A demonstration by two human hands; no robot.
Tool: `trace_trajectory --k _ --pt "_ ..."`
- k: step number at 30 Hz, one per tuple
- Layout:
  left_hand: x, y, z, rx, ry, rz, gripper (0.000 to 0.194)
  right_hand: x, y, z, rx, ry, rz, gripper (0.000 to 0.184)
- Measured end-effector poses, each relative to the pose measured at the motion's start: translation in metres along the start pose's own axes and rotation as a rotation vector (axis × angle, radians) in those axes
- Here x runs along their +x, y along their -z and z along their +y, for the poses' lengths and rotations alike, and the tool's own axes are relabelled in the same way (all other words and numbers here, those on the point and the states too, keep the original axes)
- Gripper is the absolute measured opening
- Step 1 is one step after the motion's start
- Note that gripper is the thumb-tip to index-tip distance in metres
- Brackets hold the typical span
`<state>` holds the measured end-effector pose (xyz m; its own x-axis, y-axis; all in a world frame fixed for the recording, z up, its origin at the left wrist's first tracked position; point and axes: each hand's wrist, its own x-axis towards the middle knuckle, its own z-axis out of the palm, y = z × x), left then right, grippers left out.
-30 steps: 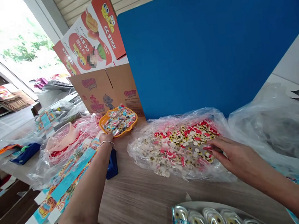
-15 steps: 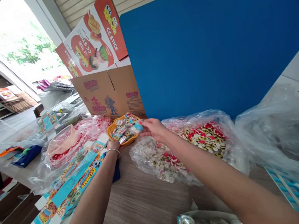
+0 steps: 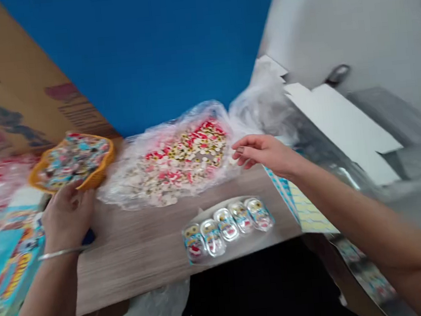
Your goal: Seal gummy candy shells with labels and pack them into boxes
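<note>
At the near rim of a yellow plastic basket (image 3: 102, 174), full of small wrapped candy packs (image 3: 72, 159), my left hand (image 3: 68, 211) has its fingers curled on the edge. Motion blur softens its fingertips. My right hand (image 3: 260, 153) hangs near the right end of an opened clear bag of loose gummy pieces (image 3: 187, 152), red, white and yellow. Its fingers are apart with nothing visible in them. Close to my body, a row of clear sealed candy cups (image 3: 226, 226) with blue labels lies on the table.
The wooden table (image 3: 138, 257) ends just before my lap. Flat printed candy cartons (image 3: 10, 266) lie at the left, below a brown cardboard box (image 3: 13, 87). A blue board (image 3: 148, 49) stands behind. White cardboard pieces (image 3: 345, 125) and crumpled clear plastic (image 3: 265, 108) are at the right.
The view has turned right and down, bringing the row of cups fully into sight. My right hand has left the basket and moved right, past the gummy bag. My left hand remains at the basket.
</note>
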<state>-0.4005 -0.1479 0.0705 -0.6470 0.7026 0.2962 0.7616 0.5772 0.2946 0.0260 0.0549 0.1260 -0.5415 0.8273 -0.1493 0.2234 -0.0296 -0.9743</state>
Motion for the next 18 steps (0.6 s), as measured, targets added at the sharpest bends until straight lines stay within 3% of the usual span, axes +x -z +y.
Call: trace_trajectory --k 2,4,8,11,13,18 --pt "-0.035 -0.004 0.041 -0.089 -0.038 -0.161 0.047 -0.055 0.040 0.020 -0.026 -0.007 0.104 0.023" --pt "-0.074 -0.009 0.087 -0.204 -0.218 -0.268 0.048 -0.106 0.061 0.046 -0.017 -0.044 0.162 0.032" --pt "-0.138 -0.026 0.175 -0.381 -0.522 -0.330 0.044 -0.183 0.057 0.104 0.036 -0.154 0.158 0.037" --pt "-0.168 -0.039 0.232 -0.448 -0.635 -0.412 0.041 -0.220 0.044 0.136 0.063 -0.201 0.132 0.030" --pt "-0.183 -0.047 0.266 -0.462 -0.706 -0.496 0.039 -0.236 0.044 0.150 0.066 -0.179 0.189 0.025" --pt "-0.222 -0.072 0.339 -0.512 -0.931 -0.543 0.034 -0.262 0.082 0.161 -0.032 -0.148 0.456 0.026"
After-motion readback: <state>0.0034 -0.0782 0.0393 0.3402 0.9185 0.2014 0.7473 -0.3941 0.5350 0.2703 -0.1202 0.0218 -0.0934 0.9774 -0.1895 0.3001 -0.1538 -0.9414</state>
